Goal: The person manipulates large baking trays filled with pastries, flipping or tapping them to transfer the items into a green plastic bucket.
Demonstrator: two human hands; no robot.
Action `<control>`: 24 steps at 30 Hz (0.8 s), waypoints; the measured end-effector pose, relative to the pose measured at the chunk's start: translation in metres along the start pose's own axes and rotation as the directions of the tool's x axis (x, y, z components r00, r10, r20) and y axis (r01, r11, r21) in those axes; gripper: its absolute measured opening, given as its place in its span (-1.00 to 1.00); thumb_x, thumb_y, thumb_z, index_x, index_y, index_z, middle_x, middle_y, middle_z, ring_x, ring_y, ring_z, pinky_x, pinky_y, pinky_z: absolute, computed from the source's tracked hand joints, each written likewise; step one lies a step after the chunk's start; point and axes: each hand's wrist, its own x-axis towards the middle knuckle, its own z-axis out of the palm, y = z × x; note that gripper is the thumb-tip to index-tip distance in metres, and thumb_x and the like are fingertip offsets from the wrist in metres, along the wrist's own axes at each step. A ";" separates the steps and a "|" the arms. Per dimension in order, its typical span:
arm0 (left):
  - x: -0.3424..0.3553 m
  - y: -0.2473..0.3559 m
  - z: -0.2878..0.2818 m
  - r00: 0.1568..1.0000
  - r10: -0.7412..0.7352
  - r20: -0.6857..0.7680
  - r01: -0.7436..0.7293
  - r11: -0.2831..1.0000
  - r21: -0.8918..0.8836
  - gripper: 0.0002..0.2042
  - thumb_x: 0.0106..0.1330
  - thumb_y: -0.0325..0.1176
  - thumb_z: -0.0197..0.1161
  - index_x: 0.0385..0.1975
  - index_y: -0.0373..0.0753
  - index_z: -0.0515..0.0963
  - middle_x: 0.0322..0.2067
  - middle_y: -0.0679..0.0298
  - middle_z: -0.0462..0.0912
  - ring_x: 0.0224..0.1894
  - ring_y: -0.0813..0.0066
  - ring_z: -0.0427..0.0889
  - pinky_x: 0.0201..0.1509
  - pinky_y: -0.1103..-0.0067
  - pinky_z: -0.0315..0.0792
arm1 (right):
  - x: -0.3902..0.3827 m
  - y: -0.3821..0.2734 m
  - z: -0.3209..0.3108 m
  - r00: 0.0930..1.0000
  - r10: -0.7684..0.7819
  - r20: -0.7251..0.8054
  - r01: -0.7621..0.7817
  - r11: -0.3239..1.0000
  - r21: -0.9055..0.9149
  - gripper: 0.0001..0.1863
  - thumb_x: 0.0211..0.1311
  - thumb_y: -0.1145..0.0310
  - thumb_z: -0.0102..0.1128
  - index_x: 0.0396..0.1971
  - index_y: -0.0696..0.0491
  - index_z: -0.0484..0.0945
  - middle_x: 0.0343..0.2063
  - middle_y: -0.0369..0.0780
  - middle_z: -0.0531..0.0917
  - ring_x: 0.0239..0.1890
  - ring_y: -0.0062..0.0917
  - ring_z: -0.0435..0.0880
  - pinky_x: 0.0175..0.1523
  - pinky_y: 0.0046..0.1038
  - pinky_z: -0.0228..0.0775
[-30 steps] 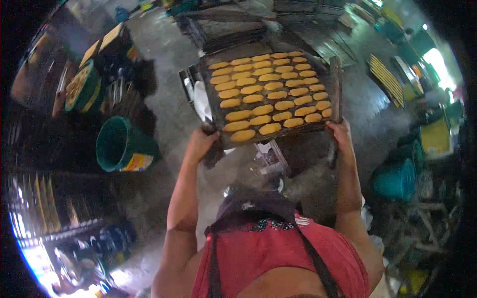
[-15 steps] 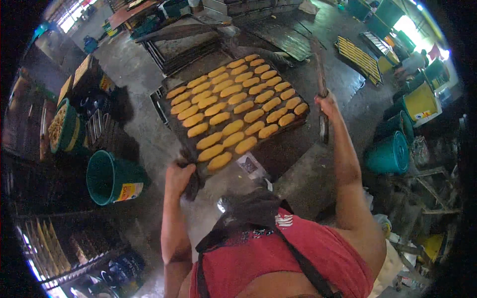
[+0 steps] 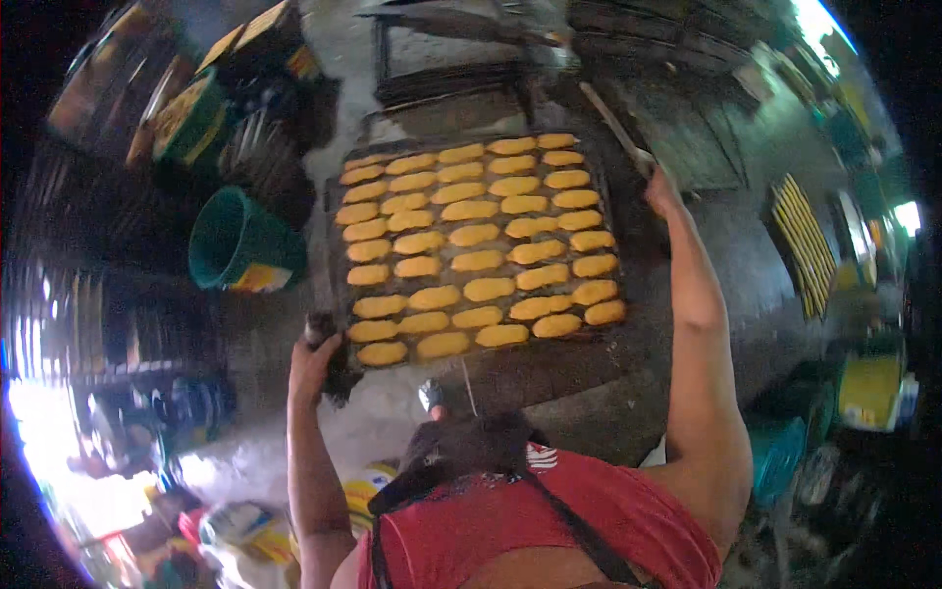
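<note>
We list one dark tray (image 3: pixel 400 287) of golden oblong pieces (image 3: pixel 474 236), twelve o'clock ahead. Our left hand (image 3: pixel 311 365), at its eight o'clock, grips a dark bundle (image 3: pixel 340 379); our right hand (image 3: pixel 663 191), at two, a wooden bar (image 3: pixel 608 118).

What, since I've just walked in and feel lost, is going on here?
A person's left hand grips a dark object, too blurred to name, beside the near left corner of a dark tray. The right hand holds a long stick out past the far right corner. The tray bears rows of oblong golden pieces, which neither hand touches.
</note>
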 end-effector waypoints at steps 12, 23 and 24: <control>0.058 0.008 -0.040 0.982 0.050 0.185 -0.139 0.850 0.509 -0.64 0.07 -0.20 0.22 -0.30 -0.41 0.49 -0.38 0.12 0.57 -0.29 0.43 0.52 -0.17 0.53 0.37 | -0.067 -0.009 -0.030 0.926 0.372 -0.058 -0.360 0.921 0.150 -0.44 0.01 0.04 0.10 -0.17 0.25 0.35 -0.44 -0.09 0.54 -0.41 -0.38 0.55 -0.32 -0.36 0.34; 0.258 0.129 -0.061 0.740 0.566 0.362 -0.664 0.702 0.259 -0.56 0.19 -0.11 0.07 -0.14 -0.42 0.43 -0.32 0.16 0.56 -0.30 0.39 0.53 -0.13 0.45 0.35 | -0.338 -0.225 -0.032 0.662 0.732 -0.163 -0.365 0.504 0.782 -0.63 0.00 0.27 0.21 -0.24 0.16 0.39 -0.40 -0.20 0.57 -0.34 -0.44 0.55 -0.21 -0.40 0.36; 0.268 0.129 -0.049 0.671 0.639 0.377 -0.733 0.647 0.209 -0.55 0.20 -0.11 0.06 -0.12 -0.42 0.41 -0.31 0.16 0.56 -0.30 0.39 0.53 -0.13 0.44 0.35 | -0.363 -0.243 -0.015 0.690 0.715 -0.111 -0.321 0.440 0.839 -0.64 -0.01 0.29 0.22 -0.24 0.15 0.40 -0.38 -0.20 0.57 -0.32 -0.43 0.55 -0.17 -0.39 0.37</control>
